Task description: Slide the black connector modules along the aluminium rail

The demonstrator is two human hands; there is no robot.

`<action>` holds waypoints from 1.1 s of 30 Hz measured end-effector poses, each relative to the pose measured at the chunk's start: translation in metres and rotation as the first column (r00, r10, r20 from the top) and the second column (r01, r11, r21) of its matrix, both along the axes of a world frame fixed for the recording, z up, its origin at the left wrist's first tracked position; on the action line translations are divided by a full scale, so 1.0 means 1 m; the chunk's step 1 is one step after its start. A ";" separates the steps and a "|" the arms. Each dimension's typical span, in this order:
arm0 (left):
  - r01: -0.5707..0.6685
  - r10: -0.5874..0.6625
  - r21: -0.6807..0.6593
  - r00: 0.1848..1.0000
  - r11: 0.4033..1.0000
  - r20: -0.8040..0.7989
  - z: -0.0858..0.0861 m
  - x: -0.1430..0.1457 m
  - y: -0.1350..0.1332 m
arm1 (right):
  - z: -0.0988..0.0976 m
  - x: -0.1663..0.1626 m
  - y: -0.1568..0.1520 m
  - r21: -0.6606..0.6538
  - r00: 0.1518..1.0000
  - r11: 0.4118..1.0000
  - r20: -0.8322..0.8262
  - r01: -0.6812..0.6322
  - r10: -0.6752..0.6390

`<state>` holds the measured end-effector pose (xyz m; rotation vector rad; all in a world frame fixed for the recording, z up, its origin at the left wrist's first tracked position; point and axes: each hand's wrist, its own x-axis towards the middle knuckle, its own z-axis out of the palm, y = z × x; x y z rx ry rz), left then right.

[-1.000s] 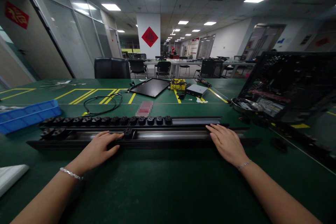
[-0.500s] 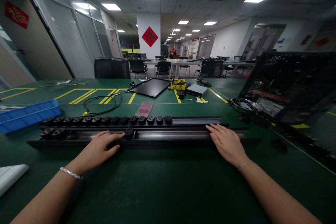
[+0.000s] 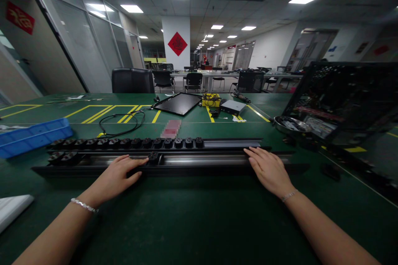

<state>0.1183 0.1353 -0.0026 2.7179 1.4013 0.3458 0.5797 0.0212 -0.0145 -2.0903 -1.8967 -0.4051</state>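
A long black power track (image 3: 199, 160) with a shiny metal channel lies across the green table before me. In its channel sits a single black socket module (image 3: 153, 157). The index fingertip of my left hand (image 3: 120, 174) touches this module's left side, fingers stretched and thumb apart. My right hand (image 3: 269, 169) rests open, its fingers spread over the right part of the track. Two more modules (image 3: 64, 157) stand at the channel's left end. Behind lies a second black track (image 3: 233, 143), with a row of several like modules (image 3: 126, 143) on its left and middle.
A blue plastic bin (image 3: 34, 136) stands at the left. Beyond the tracks lie a black cable (image 3: 121, 124), a flat dark panel (image 3: 178, 103), a yellow box (image 3: 211, 99) and a grey box (image 3: 232, 107). At right are a metal bowl (image 3: 290, 126) and an open computer case (image 3: 338, 103).
My left index finger and the single socket module have shifted very slightly to the right along the channel. My right hand has stayed where it was.
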 end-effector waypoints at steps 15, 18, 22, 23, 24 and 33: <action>0.011 -0.011 -0.016 1.000 1.000 -0.012 -0.004 -0.002 0.003 | -0.002 0.002 0.001 0.008 1.000 1.000 0.016 -0.005 0.005; 0.003 -0.003 -0.015 1.000 1.000 -0.018 -0.003 -0.001 0.003 | -0.002 0.001 0.001 0.017 1.000 1.000 0.016 -0.004 0.004; -0.002 0.001 -0.010 1.000 1.000 -0.018 -0.003 -0.002 0.003 | -0.002 0.001 0.001 0.013 1.000 1.000 0.007 -0.004 0.004; -0.001 0.001 -0.009 1.000 1.000 -0.016 -0.004 -0.002 0.003 | -0.002 0.001 0.001 0.010 1.000 1.000 0.004 -0.003 0.003; -0.001 0.001 -0.008 1.000 1.000 -0.015 -0.004 -0.002 0.003 | -0.002 0.001 0.001 0.006 1.000 1.000 0.002 -0.002 0.002; -0.006 0.006 -0.028 1.000 1.000 -0.011 -0.001 0.000 0.001 | 0.000 0.000 0.000 -0.004 1.000 1.000 -0.015 0.002 -0.002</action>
